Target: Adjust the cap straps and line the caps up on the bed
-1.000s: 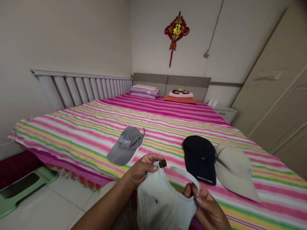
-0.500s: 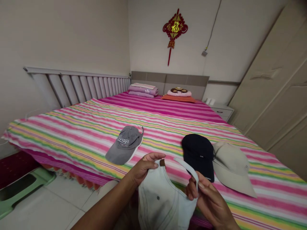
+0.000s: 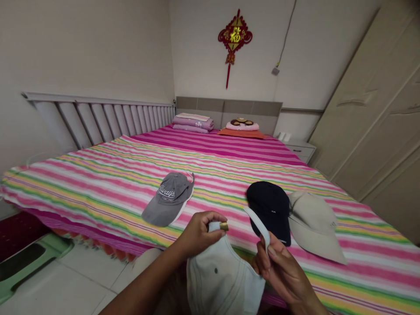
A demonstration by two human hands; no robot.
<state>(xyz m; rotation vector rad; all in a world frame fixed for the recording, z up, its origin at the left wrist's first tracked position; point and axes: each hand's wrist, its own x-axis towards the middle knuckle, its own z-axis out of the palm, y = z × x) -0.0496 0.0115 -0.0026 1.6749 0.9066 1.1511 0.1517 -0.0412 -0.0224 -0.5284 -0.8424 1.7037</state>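
Observation:
A pale, whitish cap [image 3: 219, 275] is held up between my hands at the near edge of the bed, its back opening facing up. My left hand [image 3: 200, 232] pinches the short strap end with a brass-coloured buckle [image 3: 224, 226]. In my right hand [image 3: 278, 267] is the long loose strap [image 3: 259, 221] of the same cap, its free tip pointing up and left. Strap and buckle are apart. Just beyond my right hand lies a dark navy cap [image 3: 269, 205], touching a beige cap [image 3: 315, 223]. A grey cap [image 3: 170, 197] with white lettering rests farther left.
A striped sheet [image 3: 108, 188] covers the bed. Folded purple bedding [image 3: 193, 124] and a pink pillow [image 3: 243, 126] sit by the headboard [image 3: 252, 111]. A radiator [image 3: 108, 122] runs along the left wall. On the floor at left stands a green stool [image 3: 42, 258].
My left fingers have turned the buckle end upward, so the brass buckle now shows. The right hand has shifted slightly, leaving the strap straighter. The view has moved a little.

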